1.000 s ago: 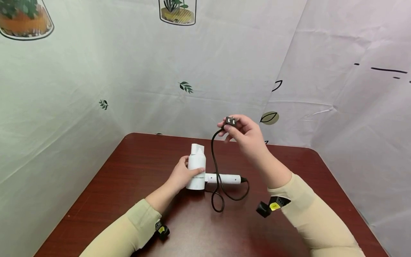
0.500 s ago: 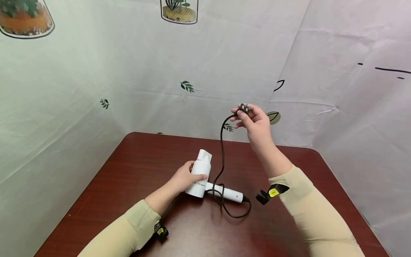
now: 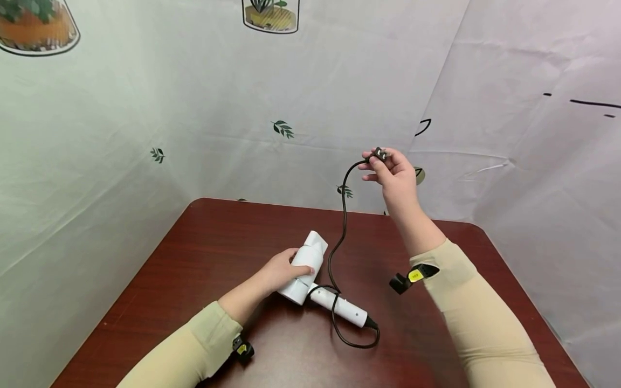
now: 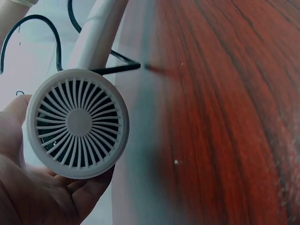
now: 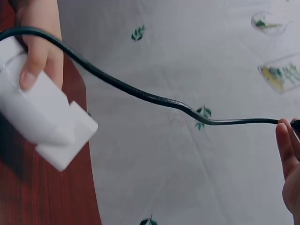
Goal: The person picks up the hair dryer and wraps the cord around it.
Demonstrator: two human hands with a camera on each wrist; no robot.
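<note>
My left hand (image 3: 278, 272) grips the barrel of a white hair dryer (image 3: 310, 260), thumb across its top. The dryer's nozzle points away and to the right, and its handle (image 3: 345, 310) reaches toward the near right. In the left wrist view the round vented rear grille (image 4: 78, 123) faces the camera, with the palm and fingers around the body. Up and to the right, my right hand (image 3: 399, 175) pinches a black two-pin plug (image 3: 380, 154) between thumb and fingers. From it the black cord (image 3: 344, 215) hangs down, crosses the handle and loops to the handle's end.
A dark red wooden table (image 3: 233, 231) lies under the dryer. Pale fabric walls (image 3: 218, 97) printed with leaves and jars stand behind it and at both sides. Black wrist cameras (image 3: 400, 283) are strapped at both sleeves.
My right hand has lifted the plug up and to the right, drawing the cord out longer. The dryer has turned clockwise in my left hand, its handle swinging nearer.
</note>
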